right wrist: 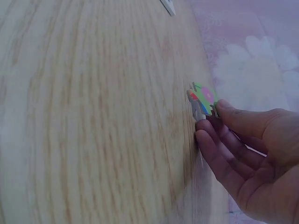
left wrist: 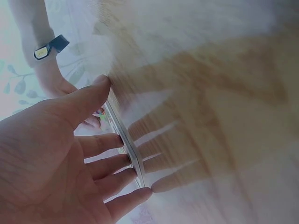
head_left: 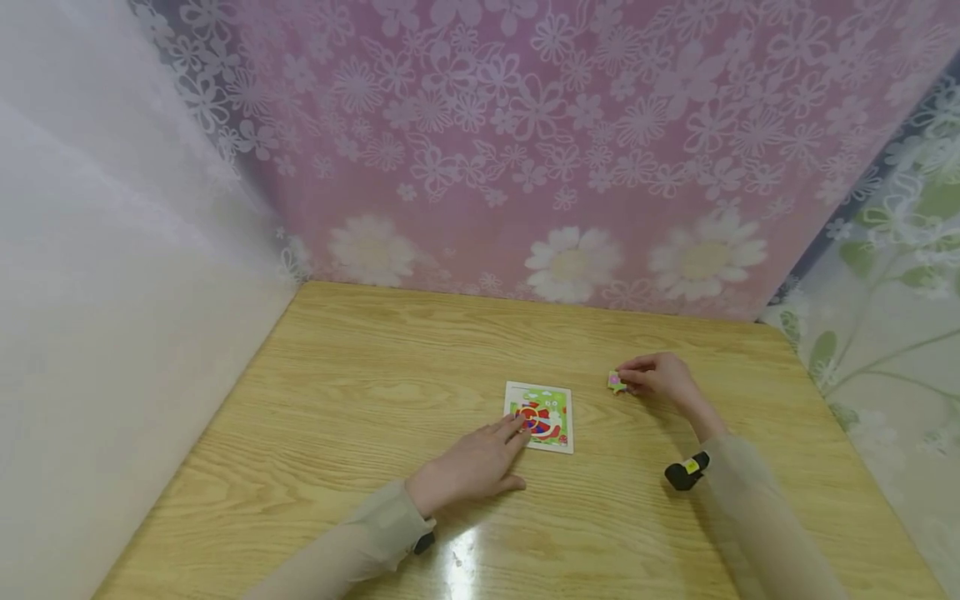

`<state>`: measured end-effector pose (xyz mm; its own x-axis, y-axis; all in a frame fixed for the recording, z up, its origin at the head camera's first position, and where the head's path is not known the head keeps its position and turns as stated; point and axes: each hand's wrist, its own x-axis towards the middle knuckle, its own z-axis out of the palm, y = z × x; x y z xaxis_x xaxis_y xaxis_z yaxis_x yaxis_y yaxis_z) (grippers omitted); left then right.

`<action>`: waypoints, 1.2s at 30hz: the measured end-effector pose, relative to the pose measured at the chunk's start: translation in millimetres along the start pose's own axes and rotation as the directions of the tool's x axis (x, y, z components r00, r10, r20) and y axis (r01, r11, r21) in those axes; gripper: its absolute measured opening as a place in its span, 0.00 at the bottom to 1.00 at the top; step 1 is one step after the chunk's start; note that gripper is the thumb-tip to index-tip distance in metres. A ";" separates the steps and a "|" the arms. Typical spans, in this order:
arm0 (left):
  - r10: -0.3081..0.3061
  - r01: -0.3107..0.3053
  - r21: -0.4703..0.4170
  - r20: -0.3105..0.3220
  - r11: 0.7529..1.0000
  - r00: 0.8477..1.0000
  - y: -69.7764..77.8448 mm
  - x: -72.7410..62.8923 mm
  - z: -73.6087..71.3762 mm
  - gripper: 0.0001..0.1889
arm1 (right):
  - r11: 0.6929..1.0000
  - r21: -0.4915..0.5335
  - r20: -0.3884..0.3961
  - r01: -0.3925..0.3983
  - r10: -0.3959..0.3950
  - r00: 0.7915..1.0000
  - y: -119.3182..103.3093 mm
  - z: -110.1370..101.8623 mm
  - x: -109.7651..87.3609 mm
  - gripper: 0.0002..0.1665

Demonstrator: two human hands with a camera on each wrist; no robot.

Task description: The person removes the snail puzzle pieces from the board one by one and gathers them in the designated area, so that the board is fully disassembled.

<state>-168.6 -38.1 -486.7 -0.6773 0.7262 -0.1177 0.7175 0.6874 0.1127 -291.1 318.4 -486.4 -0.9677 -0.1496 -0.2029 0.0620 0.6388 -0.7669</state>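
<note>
Pressing lightly, by the look of it, the left hand (head_left: 476,460) lies at eight o'clock of the puzzle board (head_left: 550,417) in the head view, fingers extended; a sideways push could skid the board on the wooden table (head_left: 337,375). The right hand (head_left: 663,379) pinches a small green piece (head_left: 614,381) at the board's two o'clock. The board is pale-rimmed, its picture green with red and blue.

The left wrist view shows the board edge-on, thin, at the spread fingertips.

In the right wrist view, thumb and fingers hold the piece near its edge, so it might twist loose; it is tilted, with a pink round mark.
</note>
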 end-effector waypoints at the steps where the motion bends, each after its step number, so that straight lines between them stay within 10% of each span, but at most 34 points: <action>1: -0.001 0.001 -0.001 0.002 1.000 1.000 0.5 0.3 0.1 0.40 | 0.999 -0.034 -0.005 0.011 -0.011 1.000 -0.2 0.9 0.7 0.22; 36: -0.039 0.037 0.087 0.013 0.996 0.999 7.5 -0.6 5.1 0.40 | 0.996 -0.079 -0.051 0.044 -0.048 0.998 1.0 11.7 9.4 0.15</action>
<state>-162.0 -33.5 -490.8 -0.7023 0.6989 -0.1350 0.7031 0.7108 0.0222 -297.3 308.8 -496.3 -0.9807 -0.1420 -0.1344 -0.0006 0.6894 -0.7243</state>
